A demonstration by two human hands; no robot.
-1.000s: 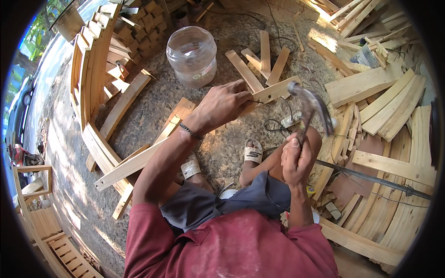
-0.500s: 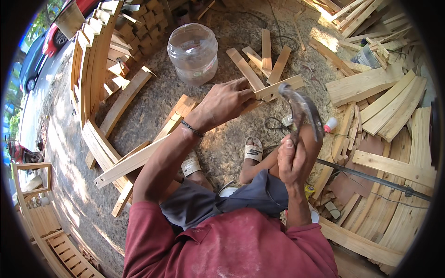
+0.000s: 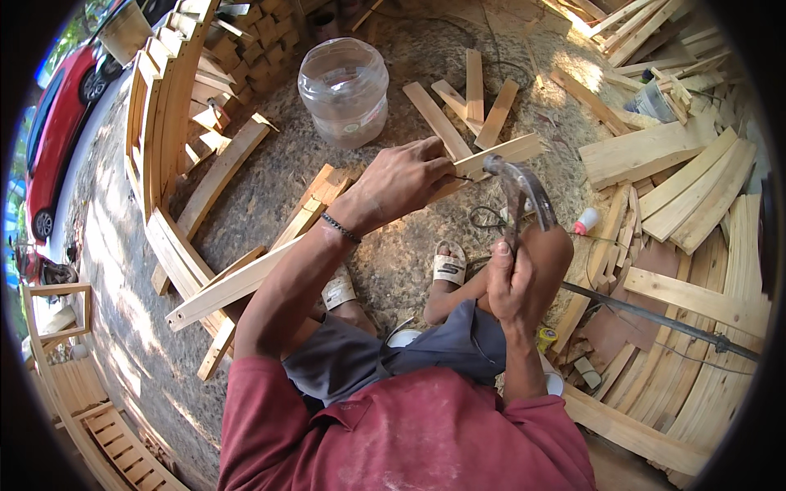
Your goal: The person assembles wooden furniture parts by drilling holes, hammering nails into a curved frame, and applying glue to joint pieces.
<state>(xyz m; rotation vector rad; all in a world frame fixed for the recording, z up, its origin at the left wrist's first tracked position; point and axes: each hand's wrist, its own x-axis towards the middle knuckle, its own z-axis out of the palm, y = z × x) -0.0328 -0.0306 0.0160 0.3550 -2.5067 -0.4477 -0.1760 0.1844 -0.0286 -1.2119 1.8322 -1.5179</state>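
A long pale wooden strip [image 3: 233, 286] runs slantwise across my lap, from the lower left to the far right, with holes near its ends. My left hand [image 3: 405, 173] is closed at the strip's far end [image 3: 516, 150], its fingers pinched on a thin dark nail [image 3: 463, 177] that shows only in part. In my right hand [image 3: 511, 282], wrapped round the handle, is a claw hammer [image 3: 524, 184]. Its metal head is over the strip's far end, close to my left fingertips; whether it touches the wood I cannot tell.
Beyond my feet stands a clear plastic tub [image 3: 342, 94]. Short wooden pieces [image 3: 440, 121] lie right of it. Curved wooden frames [image 3: 155, 114] stand at the left, and stacked boards [image 3: 696, 360] fill the right. A metal bar [image 3: 655, 319] crosses the boards.
The hammer and my right hand have moved slightly down, the hammer head tipping toward the strip. My left hand keeps its hold. Outside, a red car has come into view at the left.
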